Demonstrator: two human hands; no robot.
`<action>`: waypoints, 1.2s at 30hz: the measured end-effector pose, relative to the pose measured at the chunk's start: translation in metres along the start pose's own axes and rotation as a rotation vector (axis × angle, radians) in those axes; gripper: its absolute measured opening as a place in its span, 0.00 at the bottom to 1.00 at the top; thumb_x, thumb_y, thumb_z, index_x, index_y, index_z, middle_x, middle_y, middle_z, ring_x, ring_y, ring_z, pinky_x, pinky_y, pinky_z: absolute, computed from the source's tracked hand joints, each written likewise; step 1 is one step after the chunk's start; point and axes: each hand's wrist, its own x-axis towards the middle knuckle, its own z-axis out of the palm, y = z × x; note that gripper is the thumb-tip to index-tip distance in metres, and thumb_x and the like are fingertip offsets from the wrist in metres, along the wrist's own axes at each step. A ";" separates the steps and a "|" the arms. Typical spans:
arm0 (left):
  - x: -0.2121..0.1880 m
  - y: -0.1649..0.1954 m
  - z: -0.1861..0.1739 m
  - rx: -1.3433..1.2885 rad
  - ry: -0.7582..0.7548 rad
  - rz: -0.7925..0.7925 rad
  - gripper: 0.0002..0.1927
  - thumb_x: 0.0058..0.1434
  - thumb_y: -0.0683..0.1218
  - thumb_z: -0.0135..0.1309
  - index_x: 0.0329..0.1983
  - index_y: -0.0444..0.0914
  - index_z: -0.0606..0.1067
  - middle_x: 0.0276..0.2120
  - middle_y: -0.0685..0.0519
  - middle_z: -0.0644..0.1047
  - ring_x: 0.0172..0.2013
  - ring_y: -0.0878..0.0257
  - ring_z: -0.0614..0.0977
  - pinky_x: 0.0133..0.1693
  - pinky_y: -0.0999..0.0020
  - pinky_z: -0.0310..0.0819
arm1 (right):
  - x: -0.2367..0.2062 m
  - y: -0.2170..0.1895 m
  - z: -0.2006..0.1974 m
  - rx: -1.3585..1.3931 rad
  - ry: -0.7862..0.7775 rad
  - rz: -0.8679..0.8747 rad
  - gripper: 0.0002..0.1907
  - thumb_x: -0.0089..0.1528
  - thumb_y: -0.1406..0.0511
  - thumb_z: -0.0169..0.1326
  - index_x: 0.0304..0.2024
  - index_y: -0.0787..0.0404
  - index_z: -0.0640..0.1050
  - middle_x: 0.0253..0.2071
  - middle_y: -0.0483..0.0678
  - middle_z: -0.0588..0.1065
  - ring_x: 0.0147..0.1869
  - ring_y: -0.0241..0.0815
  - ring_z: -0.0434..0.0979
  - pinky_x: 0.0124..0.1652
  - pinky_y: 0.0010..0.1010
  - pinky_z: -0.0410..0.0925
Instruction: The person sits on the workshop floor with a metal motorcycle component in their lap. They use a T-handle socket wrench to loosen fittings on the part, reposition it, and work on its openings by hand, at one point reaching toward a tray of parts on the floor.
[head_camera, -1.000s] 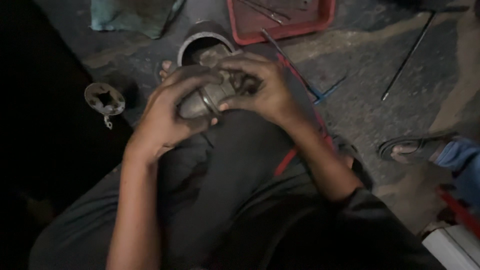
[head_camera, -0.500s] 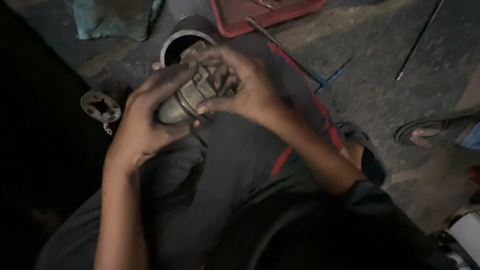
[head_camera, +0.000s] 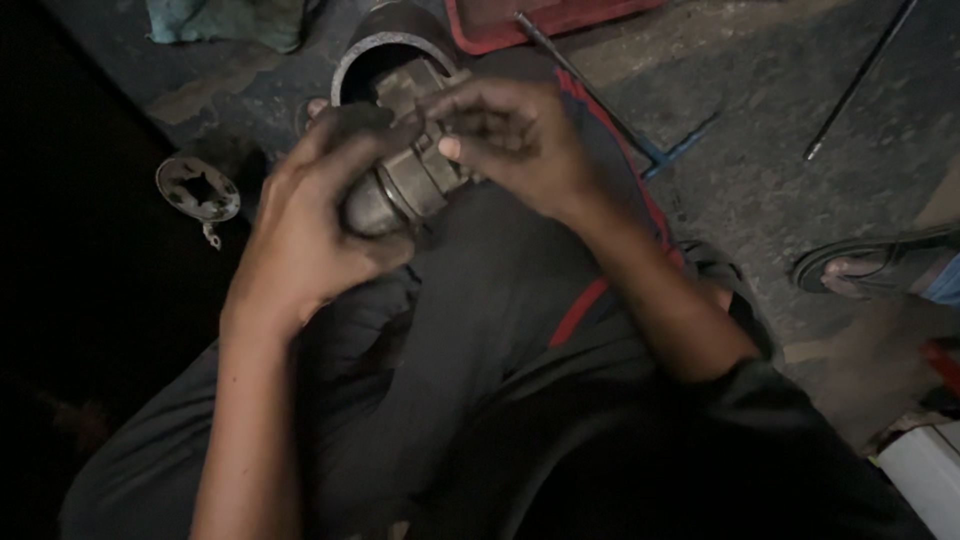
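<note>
Metal part (head_camera: 405, 190): clasped by left hand (head_camera: 320, 230), right hand (head_camera: 510, 140) pinching its top; greasy, might slip toward ring (head_camera: 385, 55) behind.

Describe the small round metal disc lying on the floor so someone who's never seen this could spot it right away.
Start at the person's left hand, which grips a grimy metal part over the lap. Look just left of that hand, onto the dark floor: the disc lies flat there. Unlike the open metal cylinder further up, it is thin, with cutouts in its face.
</note>
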 end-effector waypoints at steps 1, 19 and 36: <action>0.000 0.000 -0.002 0.019 0.003 -0.006 0.42 0.36 0.41 0.68 0.61 0.38 0.76 0.61 0.46 0.74 0.62 0.47 0.77 0.62 0.54 0.71 | 0.002 0.002 0.000 0.007 -0.004 -0.052 0.13 0.70 0.68 0.61 0.56 0.66 0.77 0.56 0.51 0.79 0.60 0.38 0.82 0.58 0.29 0.77; 0.006 0.008 0.013 0.330 0.199 0.038 0.43 0.45 0.61 0.76 0.63 0.40 0.77 0.47 0.40 0.78 0.43 0.40 0.82 0.42 0.46 0.77 | 0.017 0.011 0.011 -0.023 0.139 -0.122 0.05 0.68 0.72 0.60 0.44 0.70 0.78 0.52 0.54 0.81 0.54 0.37 0.81 0.53 0.27 0.76; 0.011 0.005 0.011 0.254 0.155 0.076 0.53 0.43 0.47 0.73 0.73 0.42 0.61 0.52 0.38 0.80 0.52 0.38 0.81 0.52 0.48 0.75 | 0.019 0.001 0.006 -0.060 0.058 -0.156 0.07 0.69 0.72 0.60 0.48 0.69 0.78 0.55 0.54 0.80 0.58 0.38 0.81 0.57 0.28 0.75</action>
